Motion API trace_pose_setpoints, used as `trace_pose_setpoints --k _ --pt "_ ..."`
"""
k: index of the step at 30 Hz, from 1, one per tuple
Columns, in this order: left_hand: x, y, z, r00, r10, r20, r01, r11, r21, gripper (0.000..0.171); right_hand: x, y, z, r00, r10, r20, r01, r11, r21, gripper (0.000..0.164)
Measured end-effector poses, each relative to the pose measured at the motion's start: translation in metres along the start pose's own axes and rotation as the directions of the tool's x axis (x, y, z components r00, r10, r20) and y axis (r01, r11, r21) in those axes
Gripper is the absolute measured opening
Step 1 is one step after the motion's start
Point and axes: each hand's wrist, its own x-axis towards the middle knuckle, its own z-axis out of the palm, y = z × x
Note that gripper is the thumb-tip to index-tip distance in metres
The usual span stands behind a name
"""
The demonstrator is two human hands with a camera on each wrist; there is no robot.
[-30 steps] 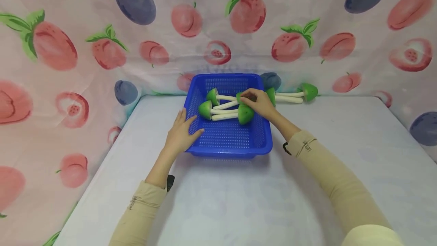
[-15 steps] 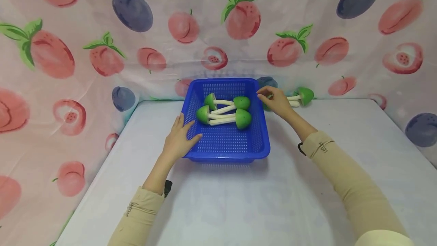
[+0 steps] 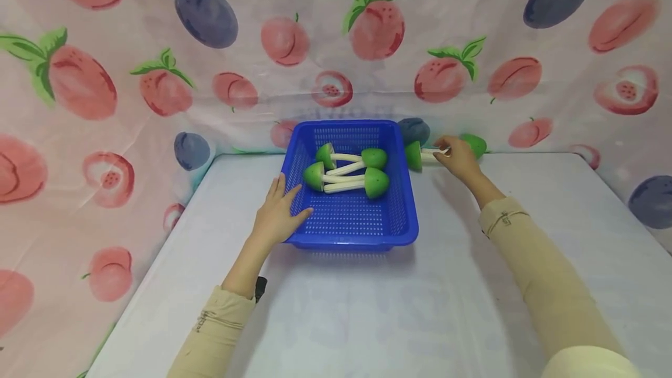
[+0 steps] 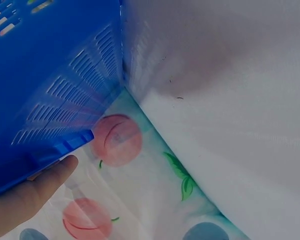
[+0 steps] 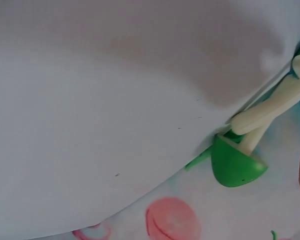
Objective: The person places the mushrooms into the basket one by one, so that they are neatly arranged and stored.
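A blue perforated basket stands on the white table; inside lie several toy mushrooms with green caps and white stems, such as the front mushroom. My left hand rests on the basket's left rim, its fingers spread and fairly straight. In the left wrist view, a straight finger lies along the rim. To the basket's right, my right hand hovers at the stems of two more mushrooms, thumb and fingers slightly bent. One cap shows left of the hand, the other cap in the right wrist view.
A fruit-print cloth hangs behind the table and down its left side. The mushrooms outside the basket lie along the table's back edge, against the cloth.
My right hand has moved right, from over the mushrooms in the basket, past its right rim, to the two mushrooms outside. My left hand has stayed on the left rim.
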Motion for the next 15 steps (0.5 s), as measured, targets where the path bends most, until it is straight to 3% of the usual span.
trace_pose_setpoints --k 6,15 --pt "-0.003 0.000 0.002 1.000 -0.009 0.013 0.010 1.000 -0.007 0.069 0.000 0.009 -0.003 0.997 0.040 0.067 -0.036 0.998 -0.056 0.030" --pt "0.000 0.000 -0.001 1.000 -0.007 0.002 0.007 1.000 -0.013 0.067 0.008 0.013 0.003 0.992 0.040 0.123 -0.014 0.980 -0.199 0.041"
